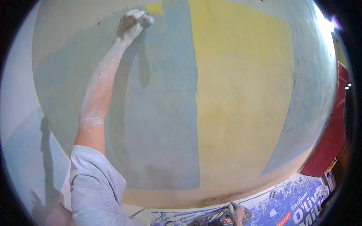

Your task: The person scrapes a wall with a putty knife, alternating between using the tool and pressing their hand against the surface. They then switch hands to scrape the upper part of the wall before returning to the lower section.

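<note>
Left hand (132, 23), dusted white to the forearm, is raised high against the wall (241, 94), fingers clenched around a small grey, dust-coated pad or block (148, 20) pressed to the surface beside a yellow patch. The wall shows a blue-grey band and a yellow band side by side. Right hand (236, 213) sits low at the bottom edge over a dark object (247, 214); whether its fingers grasp it cannot be told. Printed sheeting (301, 205) covers the floor. No container's contents can be made out.
</note>
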Available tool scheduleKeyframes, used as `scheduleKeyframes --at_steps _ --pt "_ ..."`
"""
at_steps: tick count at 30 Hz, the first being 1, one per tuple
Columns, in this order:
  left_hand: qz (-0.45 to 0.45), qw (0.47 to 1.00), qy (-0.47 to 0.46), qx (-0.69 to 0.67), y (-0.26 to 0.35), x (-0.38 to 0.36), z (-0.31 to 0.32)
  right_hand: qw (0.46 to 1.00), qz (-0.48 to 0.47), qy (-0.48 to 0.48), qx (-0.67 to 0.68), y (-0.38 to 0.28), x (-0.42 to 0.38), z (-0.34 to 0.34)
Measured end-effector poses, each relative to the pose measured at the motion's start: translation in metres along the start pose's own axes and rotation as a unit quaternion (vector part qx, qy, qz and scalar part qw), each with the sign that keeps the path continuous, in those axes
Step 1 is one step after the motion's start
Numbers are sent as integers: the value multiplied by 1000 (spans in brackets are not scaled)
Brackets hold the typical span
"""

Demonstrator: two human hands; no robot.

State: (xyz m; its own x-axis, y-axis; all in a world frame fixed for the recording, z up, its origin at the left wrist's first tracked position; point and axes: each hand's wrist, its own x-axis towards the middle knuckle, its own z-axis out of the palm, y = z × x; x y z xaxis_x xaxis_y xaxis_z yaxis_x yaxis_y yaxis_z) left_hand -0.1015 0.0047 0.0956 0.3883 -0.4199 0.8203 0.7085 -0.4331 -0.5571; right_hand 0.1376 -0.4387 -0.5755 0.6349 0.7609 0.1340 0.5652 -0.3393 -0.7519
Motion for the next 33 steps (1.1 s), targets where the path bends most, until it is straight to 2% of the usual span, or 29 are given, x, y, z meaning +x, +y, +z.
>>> scheduleKeyframes --at_steps 1,3,5,7,9,11,13,14,15,17,18,21,23,25,26,29,33 --pt "15 999 21 -20 3 -3 -4 1000 -1 4 21 5 1 6" --pt "-26 999 8 -29 5 12 -4 1000 -1 -3 28 14 6 13" --pt "-38 999 -20 0 -3 29 6 1000 -23 -15 0 12 6 13" --pt "-42 999 0 19 -1 16 6 999 -14 13 36 9 0 14" --pt "41 997 56 -40 -5 0 12 998 -49 34 21 -7 -2 2" --pt "20 999 29 -37 -1 6 7 998 -48 34 2 -12 -7 4" --pt "13 999 45 -27 -13 25 19 1000 9 -21 -4 -15 -9 0" --pt "-29 999 34 12 -9 31 20 999 19 -45 -2 -19 -7 -3" --pt "-30 999 31 11 -6 29 17 999 20 -48 -2 -20 -9 -2" --pt "-34 999 31 8 -5 20 19 1000 -12 14 14 -23 -10 -4" --pt "11 999 36 -3 -5 9 16 1000 -11 14 14 -24 -12 -9" --pt "30 999 42 -12 1 -5 8 1000 5 0 9 15 -16 12" --pt "22 999 41 -13 -10 11 18 1000 -9 14 3 15 -20 9" --pt "-21 998 25 45 -10 21 22 1000 8 -9 2 1 -20 1" --pt "-39 999 0 38 -9 15 21 1000 -1 14 -3 -2 -21 -3" --pt "1 1000 26 -2 -3 12 16 1000 11 12 -17 8 -18 0" --pt "-39 998 -10 45 -4 23 19 997 39 -40 -45 -12 -15 -13"
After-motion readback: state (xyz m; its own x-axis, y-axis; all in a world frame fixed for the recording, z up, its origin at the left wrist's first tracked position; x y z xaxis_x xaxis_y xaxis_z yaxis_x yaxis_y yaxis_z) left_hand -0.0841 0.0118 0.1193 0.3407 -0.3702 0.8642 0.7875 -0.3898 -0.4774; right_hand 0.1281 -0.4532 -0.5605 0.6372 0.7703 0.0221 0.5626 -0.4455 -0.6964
